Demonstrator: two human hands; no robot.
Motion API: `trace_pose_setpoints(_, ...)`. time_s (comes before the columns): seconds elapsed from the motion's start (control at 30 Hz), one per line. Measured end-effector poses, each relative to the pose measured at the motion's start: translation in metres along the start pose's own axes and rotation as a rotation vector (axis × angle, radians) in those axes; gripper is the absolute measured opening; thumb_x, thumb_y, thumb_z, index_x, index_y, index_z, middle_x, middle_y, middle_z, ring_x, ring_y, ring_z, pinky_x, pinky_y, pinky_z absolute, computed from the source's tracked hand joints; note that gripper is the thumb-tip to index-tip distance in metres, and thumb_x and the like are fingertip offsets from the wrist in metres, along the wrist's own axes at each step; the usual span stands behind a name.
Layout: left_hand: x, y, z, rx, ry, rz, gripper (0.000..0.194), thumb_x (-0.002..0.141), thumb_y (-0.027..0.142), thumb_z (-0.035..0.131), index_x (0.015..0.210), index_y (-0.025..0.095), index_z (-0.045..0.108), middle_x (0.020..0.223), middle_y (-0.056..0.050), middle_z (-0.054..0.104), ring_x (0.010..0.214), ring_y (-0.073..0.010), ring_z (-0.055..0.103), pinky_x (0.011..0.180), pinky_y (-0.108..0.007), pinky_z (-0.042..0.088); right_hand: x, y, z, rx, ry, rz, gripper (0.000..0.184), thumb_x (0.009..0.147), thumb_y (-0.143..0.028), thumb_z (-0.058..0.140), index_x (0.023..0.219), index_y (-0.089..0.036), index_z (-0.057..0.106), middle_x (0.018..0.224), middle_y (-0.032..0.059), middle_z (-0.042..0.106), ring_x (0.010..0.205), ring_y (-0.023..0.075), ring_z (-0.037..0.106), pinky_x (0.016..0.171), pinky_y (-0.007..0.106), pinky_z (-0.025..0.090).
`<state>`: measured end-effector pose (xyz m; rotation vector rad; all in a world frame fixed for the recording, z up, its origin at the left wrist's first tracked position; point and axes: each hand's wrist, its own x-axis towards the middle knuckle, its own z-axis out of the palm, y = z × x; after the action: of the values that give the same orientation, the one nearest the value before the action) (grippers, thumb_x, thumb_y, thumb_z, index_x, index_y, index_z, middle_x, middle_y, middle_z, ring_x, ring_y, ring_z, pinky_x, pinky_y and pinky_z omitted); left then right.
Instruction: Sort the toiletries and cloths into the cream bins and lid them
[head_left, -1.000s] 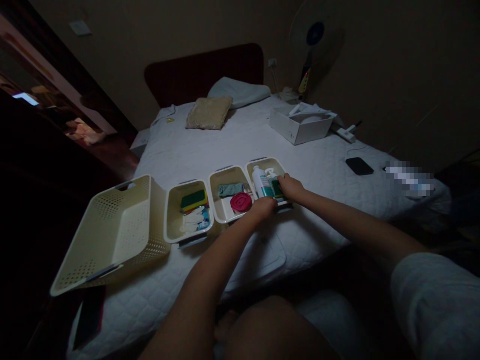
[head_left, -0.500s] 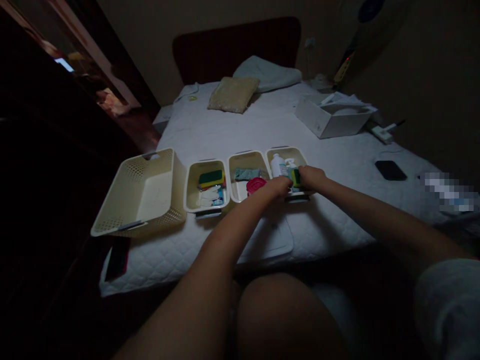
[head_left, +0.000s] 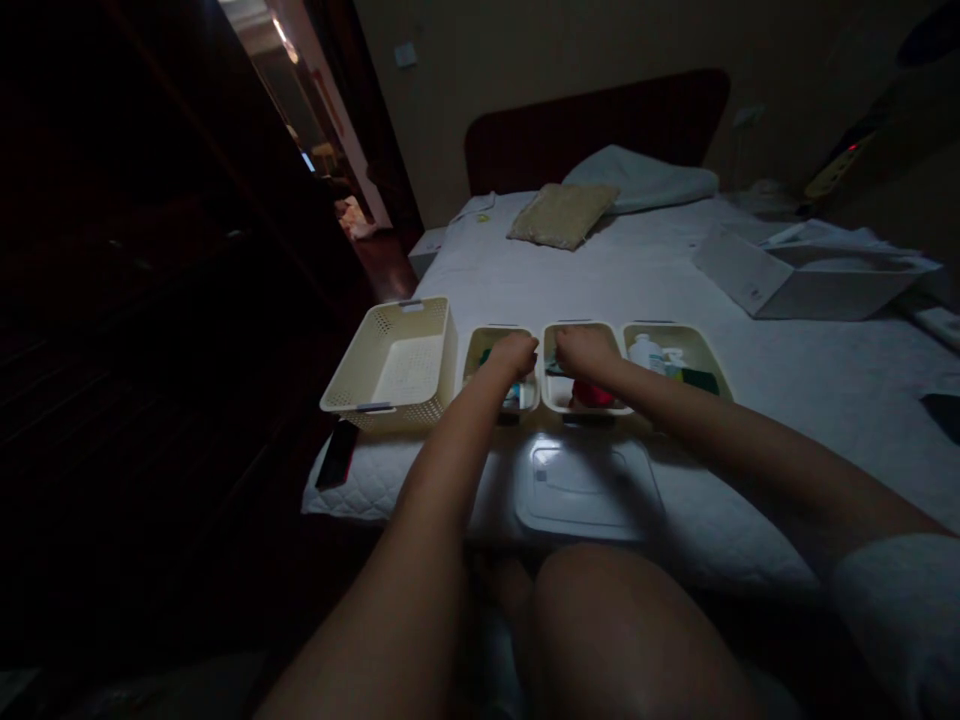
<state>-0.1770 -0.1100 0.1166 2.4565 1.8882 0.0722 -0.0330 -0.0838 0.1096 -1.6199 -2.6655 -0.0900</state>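
Note:
Over the right side of the left small cream bin (head_left: 463, 372), my left hand (head_left: 517, 355) is closed, and what its fingers hold, if anything, is hidden. Part of a green sponge (head_left: 485, 356) shows beside that hand. My right hand (head_left: 586, 352) reaches into the middle bin (head_left: 550, 400) with curled fingers. A blue-green cloth (head_left: 553, 367) lies at its fingertips; whether they grip it is hidden. Below the right wrist is a red-pink item (head_left: 592, 394) in the same bin. The right bin (head_left: 705, 345) holds a white bottle (head_left: 646, 353), a pump bottle (head_left: 673, 358) and a green-yellow sponge (head_left: 697, 380).
A large cream basket (head_left: 405, 375) stands to the left, with a dark phone-like slab (head_left: 337, 455) before it. A white lid (head_left: 589, 490) lies near the bed's front edge. Farther back are a beige cushion (head_left: 562, 215) and a white box (head_left: 817, 280) of papers.
Both hands have left the right bin and moved left, my left hand to the left bin and my right hand into the middle one. The camera view has swung left.

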Motion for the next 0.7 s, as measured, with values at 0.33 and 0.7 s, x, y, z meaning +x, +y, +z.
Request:
trace_pose_setpoints(0.33,-0.073,-0.116,-0.026,0.149,0.027,-0.26,0.031,0.084,0.026,0.042,0.104,0.013,0.063,0.107,-0.013,0.063,0.1,-0.0202,0.059,0.086,-0.029,0.045,0.046,-0.141,-0.022,-0.007,0.093,-0.238,0.031,0.084,-0.014,0.04,0.108,-0.007,0.059,0.108,0.0208,0.06,0.098,0.0266,0.058,0.082,0.035,0.043)
trace_pose_setpoints(0.7,-0.115,-0.205,0.026,0.082,0.035,-0.484,0.033,0.085,0.026,0.04,0.109,0.012,0.059,0.111,-0.015,0.058,0.106,-0.0238,0.053,0.087,-0.033,0.045,0.112,-0.209,-0.001,0.179,-0.002,-0.056,0.034,0.085,-0.017,0.039,0.114,-0.008,0.054,0.115,0.0218,0.054,0.104,0.0271,0.056,0.084,0.035,0.045)
